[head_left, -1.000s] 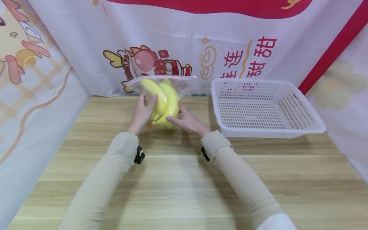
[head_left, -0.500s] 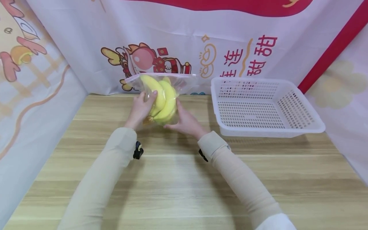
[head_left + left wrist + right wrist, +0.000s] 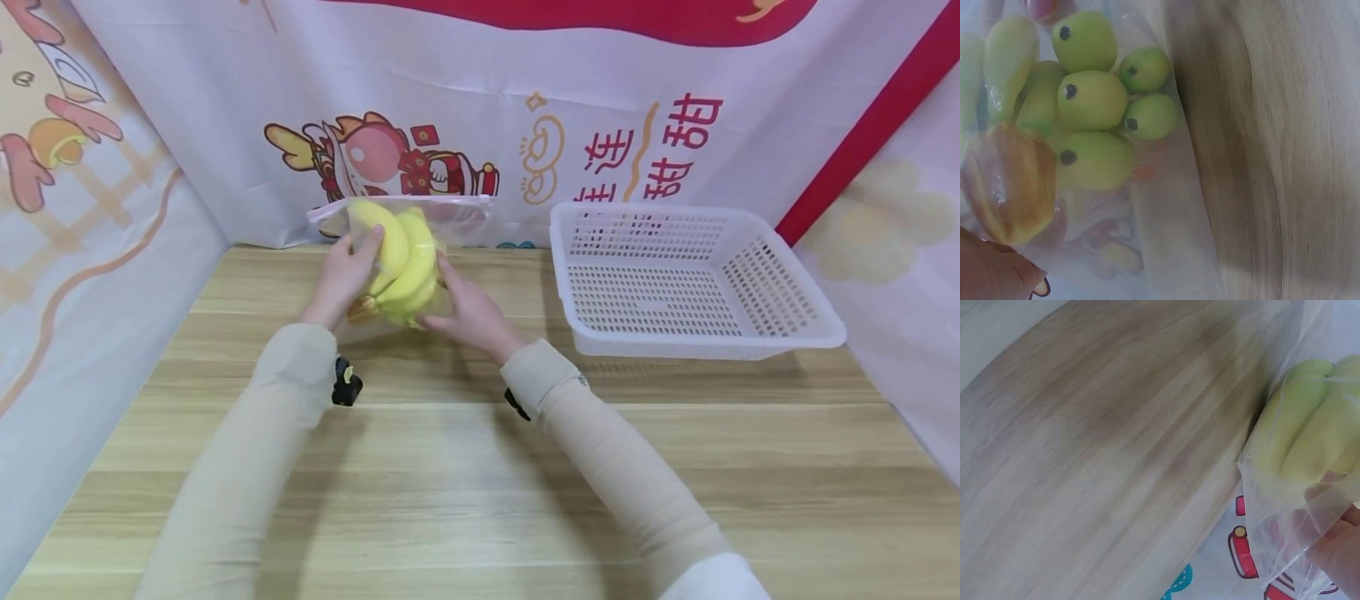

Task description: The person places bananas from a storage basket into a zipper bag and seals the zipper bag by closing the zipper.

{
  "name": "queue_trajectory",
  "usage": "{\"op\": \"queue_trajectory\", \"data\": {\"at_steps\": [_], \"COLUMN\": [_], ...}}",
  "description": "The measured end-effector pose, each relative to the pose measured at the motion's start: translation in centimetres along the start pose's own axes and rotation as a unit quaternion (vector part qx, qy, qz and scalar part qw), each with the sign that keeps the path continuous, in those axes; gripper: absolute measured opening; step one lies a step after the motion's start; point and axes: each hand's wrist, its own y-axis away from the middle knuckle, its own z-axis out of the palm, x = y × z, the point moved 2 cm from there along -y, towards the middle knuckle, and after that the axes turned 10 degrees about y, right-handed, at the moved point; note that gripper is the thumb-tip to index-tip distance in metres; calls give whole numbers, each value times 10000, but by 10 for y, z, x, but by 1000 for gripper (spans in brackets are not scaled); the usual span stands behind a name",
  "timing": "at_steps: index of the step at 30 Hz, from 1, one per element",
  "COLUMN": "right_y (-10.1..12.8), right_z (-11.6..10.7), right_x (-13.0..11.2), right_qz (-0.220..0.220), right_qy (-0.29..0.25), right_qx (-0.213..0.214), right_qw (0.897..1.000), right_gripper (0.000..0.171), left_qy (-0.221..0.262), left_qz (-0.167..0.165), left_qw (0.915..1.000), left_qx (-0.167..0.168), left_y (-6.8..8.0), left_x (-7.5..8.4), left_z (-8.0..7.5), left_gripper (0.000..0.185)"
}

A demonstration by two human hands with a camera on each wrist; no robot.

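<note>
In the lower part of the frame lies the wooden table [image 3: 465, 483]. Above the centre, the left hand [image 3: 341, 279] and the right hand [image 3: 467, 310] clasp, from each side, a clear bag [image 3: 457, 218] with a bunch of bananas [image 3: 397, 258] inside. At the right, well apart, stands a white basket [image 3: 787, 333].

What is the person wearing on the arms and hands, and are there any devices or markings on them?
Both arms wear long, close-fitting beige sleeves, plain and unmarked, down to the wrists. The left hand and right hand are bare, with no gloves. A small black device sits under the left wrist and another black device under the right wrist. White fabric shows near the right upper arm.
</note>
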Motion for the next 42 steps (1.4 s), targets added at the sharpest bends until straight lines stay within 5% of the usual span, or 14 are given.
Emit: {"op": "queue_trajectory", "data": {"at_steps": [9, 29, 42], "right_y": [-7, -17, -19], "right_z": [3, 16, 19], "right_x": [-13, -38, -43], "right_qz": [18, 91, -180], "right_qy": [-6, -394, 22], "right_qx": [11, -284, -382], "right_qw": [10000, 9988, 9991], "right_gripper": [93, 84, 87], "left_qy": [331, -271, -10], "left_qz": [-60, 222, 110], "left_qw": [9991, 9988, 9979], "left_qx": [252, 332, 632], "left_y": [3, -6, -10], "left_x": [1, 1, -8], "left_z": [-19, -41, -51], "left_gripper": [74, 69, 68]}}
